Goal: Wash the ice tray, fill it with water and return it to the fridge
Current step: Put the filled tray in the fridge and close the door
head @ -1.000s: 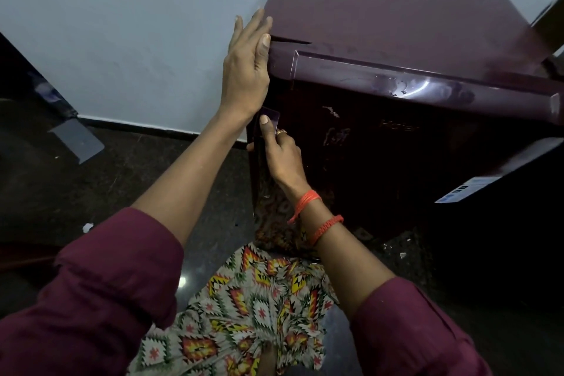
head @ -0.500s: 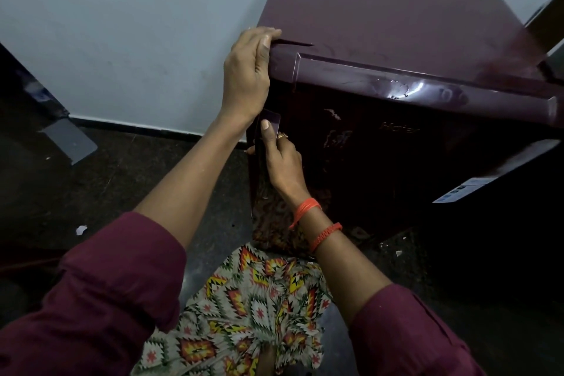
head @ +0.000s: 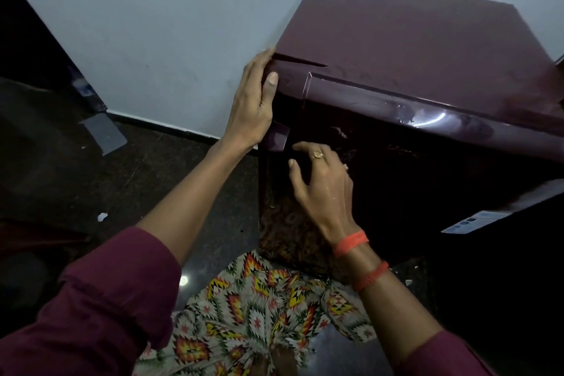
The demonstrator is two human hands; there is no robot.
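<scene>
A dark maroon fridge (head: 406,40) stands against the white wall, and its glossy door (head: 396,168) looks closed apart from a thin gap at the top left corner. My left hand (head: 254,101) grips that top left corner of the door, thumb on the front and fingers round the edge. My right hand (head: 323,183) hovers just in front of the door's left side below the small handle tab (head: 276,139), fingers loosely curved and holding nothing. No ice tray is in view.
The white wall (head: 158,33) runs behind and left of the fridge. Dark speckled floor (head: 152,180) spreads to the left with small bits of litter. A dark panel (head: 33,49) leans at far left. My patterned clothing (head: 259,308) fills the bottom centre.
My right hand has let go of the door's left edge and drawn back slightly. My left hand shifted from flat on the corner to gripping it. The view moved closer.
</scene>
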